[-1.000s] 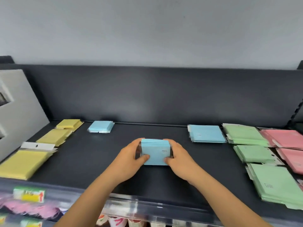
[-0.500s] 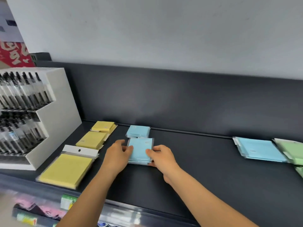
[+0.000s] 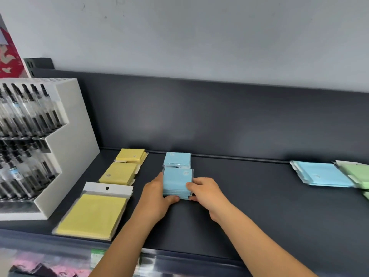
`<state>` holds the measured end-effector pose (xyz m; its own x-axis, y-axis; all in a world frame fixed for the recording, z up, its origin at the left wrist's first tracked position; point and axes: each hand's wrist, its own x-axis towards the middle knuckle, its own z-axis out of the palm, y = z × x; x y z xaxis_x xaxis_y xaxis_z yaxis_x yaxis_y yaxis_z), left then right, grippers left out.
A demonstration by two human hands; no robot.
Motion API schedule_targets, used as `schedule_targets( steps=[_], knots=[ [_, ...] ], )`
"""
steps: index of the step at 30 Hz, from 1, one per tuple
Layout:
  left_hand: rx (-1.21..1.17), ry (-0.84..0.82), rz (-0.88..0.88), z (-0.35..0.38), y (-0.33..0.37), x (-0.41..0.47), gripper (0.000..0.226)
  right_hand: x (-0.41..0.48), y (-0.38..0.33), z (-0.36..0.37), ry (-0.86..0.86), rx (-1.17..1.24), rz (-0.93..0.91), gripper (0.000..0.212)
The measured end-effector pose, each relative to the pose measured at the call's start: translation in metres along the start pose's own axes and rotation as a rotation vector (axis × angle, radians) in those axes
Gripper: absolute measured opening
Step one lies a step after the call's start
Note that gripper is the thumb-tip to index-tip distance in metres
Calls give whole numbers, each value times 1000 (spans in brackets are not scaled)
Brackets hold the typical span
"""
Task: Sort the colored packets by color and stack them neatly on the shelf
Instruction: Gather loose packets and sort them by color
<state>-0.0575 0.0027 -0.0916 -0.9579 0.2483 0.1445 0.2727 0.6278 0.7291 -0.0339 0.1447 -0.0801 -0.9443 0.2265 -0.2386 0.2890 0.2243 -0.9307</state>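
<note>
Three yellow piles (image 3: 118,173) run front to back just beside the white pen rack (image 3: 65,136) at the far left of the shelf (image 3: 239,212), with the largest packet nearest me, so that colour looks settled. Next comes my left hand (image 3: 157,198). Its fingers (image 3: 160,176) curl along the left side of the small blue stack (image 3: 176,183), and the thumb hooks the near edge. The stack sits on the shelf, touching or nearly touching the back blue pile (image 3: 177,159) behind it; I cannot tell which. My right hand (image 3: 205,192) mirrors the left, with the thumb laid on top and the fingers wrapped round the right side. I judge that I grip from both sides to square the loose packets' edges and stop them sliding apart, and that I set the stack here so blue forms its own column next to yellow. Well apart to the right lie the large blue packets (image 3: 321,175), with green packets (image 3: 355,172) overlapping their far edge. Those blue ones probably need bringing over.
</note>
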Motion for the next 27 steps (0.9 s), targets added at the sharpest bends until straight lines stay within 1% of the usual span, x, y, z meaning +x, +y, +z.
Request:
schedule_targets(
  steps=[6, 10, 12, 13, 14, 16, 19, 22, 24, 26, 27],
  knots=[
    [47, 33, 36, 2, 1, -3, 72, -1, -4, -2, -64, -7, 31, 27],
    [50, -4, -9, -5, 4, -4, 74, -2, -7, -2, -92, -22, 43, 31],
    [112, -42, -68, -10, 13, -7, 84, -4, -8, -9, -109, -16, 72, 34],
    [153, -41, -91, -13, 17, -8, 91, -6, -8, -15, -109, -22, 86, 38],
    [169, -25, -74, -13, 24, -9, 93, -9, -7, -24, -99, -36, 88, 46],
    [181, 28, 31, -9, 40, -8, 91, -13, -4, -49, -67, -92, 42, 57],
    [191, -4, 115, 10, 75, -8, 99, -19, 1, -99, 17, -202, -58, 54],
    [94, -111, 228, 40, 118, -10, 92, -18, 9, -164, 175, -326, -131, 51],
    [42, -203, 250, 66, 147, -7, 87, -17, 14, -210, 274, -434, -149, 51],
    [11, -302, 235, 95, 173, 0, 82, -15, 20, -254, 303, -568, -149, 54],
    [3, -344, 231, 110, 185, 6, 81, -12, 23, -274, 284, -650, -145, 56]
  ],
)
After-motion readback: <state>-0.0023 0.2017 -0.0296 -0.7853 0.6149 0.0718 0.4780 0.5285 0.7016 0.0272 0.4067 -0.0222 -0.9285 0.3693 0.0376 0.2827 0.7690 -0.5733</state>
